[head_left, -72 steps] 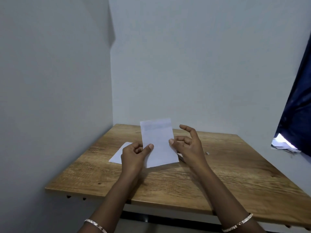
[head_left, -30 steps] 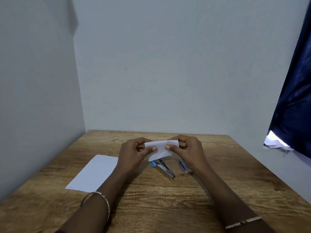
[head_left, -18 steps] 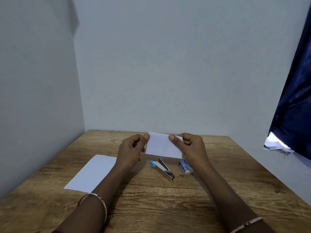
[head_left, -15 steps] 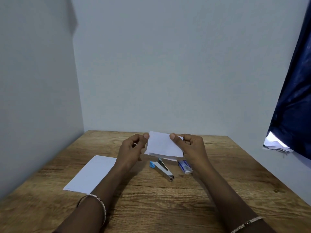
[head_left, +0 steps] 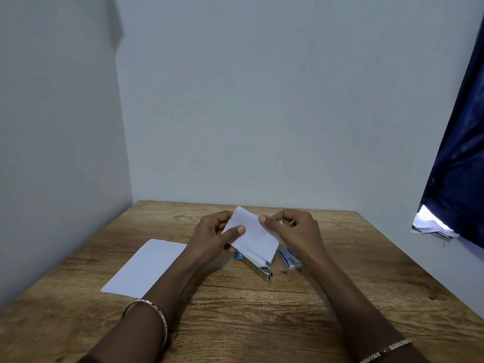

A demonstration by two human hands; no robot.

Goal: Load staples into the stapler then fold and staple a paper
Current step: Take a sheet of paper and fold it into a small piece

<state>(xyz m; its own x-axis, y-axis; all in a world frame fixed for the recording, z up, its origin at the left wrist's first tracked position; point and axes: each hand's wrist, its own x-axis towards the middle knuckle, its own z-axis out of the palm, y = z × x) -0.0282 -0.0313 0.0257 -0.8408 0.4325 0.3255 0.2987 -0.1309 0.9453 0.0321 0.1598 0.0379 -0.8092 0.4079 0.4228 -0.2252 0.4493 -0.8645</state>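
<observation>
Fold step in hand. Both hands hold the folded paper (head_left: 252, 235) above the table (head_left: 262, 310), tilted, its lower corner over the stapler (head_left: 258, 265). Left hand (head_left: 212, 238) pinches the paper's 9 o'clock edge, thumb on top, fingers behind. Right hand (head_left: 296, 231) is closed on the 3 o'clock side, thumb tip on the upper edge. Stapler lies flat under the paper; staple box (head_left: 290, 259) is just beside it at 3 o'clock. Spare sheet (head_left: 146, 268) lies flat at 9 o'clock. Can't tell whether the stapler is loaded. Next, I'd judge: finish the crease, free one hand for the stapler, feed the folded edge into its mouth.
</observation>
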